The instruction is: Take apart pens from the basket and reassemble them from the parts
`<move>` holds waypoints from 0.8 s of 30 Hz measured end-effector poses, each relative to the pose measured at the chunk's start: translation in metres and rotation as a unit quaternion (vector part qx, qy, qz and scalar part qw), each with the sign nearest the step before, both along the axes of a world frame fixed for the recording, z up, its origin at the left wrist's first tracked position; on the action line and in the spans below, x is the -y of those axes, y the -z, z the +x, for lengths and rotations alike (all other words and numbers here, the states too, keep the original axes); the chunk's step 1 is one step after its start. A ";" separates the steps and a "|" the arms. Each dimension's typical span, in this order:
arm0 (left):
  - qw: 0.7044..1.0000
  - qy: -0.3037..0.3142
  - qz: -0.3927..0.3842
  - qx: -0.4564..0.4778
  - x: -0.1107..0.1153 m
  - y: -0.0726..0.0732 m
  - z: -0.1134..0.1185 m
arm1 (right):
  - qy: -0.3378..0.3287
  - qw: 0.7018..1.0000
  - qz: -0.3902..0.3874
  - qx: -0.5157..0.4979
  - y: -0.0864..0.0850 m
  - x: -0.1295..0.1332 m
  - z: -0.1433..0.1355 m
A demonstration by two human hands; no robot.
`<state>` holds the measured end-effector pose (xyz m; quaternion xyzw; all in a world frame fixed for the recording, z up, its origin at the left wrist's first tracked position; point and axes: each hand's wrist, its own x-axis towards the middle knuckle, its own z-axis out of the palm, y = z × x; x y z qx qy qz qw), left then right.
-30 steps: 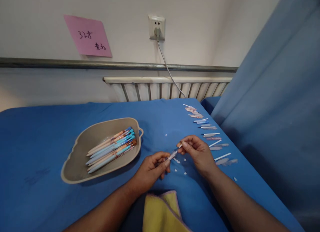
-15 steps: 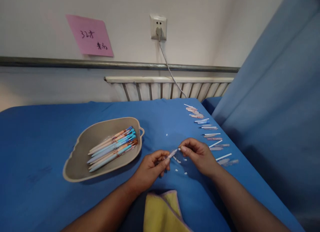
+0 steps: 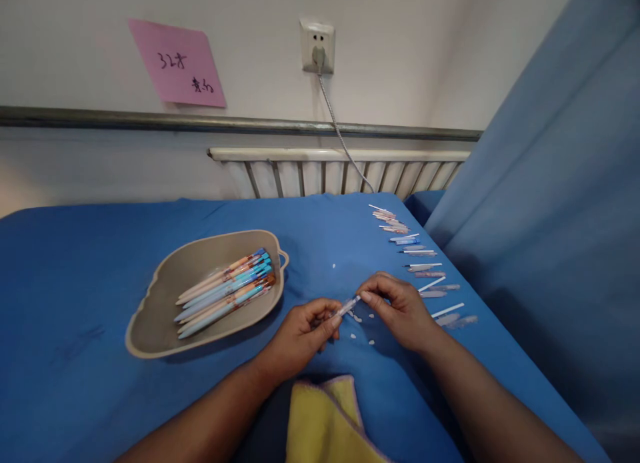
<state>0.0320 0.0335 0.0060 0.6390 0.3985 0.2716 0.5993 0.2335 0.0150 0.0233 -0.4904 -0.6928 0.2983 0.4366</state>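
pen barrel (image 3: pixel 347 307) is above the blue surface (image 3: pixel 320 236), right of the tan tray (image 3: pixel 163 306). left hand (image 3: pixel 304 333) pinches its near end, right hand (image 3: pixel 397 306) pinches at the far tip. white bit no longer sticks out there like a second ago; i read that as both hands on one piece now

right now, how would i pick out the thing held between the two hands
On the blue sheet, find the beige tray of pens. Right of it, the left hand and right hand hold a slim, pale, see-through pen piece between them. Unlike the loose pieces lying along the sheet's right side, it is held in both hands.
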 end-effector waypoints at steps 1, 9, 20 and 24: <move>1.000 0.001 0.001 -0.001 0.000 0.000 0.000 | -0.002 1.000 0.005 0.008 0.000 0.000 0.000; 1.000 0.007 0.010 -0.022 0.000 -0.003 0.000 | -0.042 0.997 0.011 0.058 -0.001 0.002 0.001; 1.000 -0.014 0.001 -0.018 -0.011 0.002 -0.004 | -0.028 0.983 -0.101 0.150 0.015 -0.007 0.013; 1.000 -0.026 -0.005 -0.011 -0.012 0.003 -0.003 | -0.066 0.966 -0.114 0.221 0.014 -0.003 0.011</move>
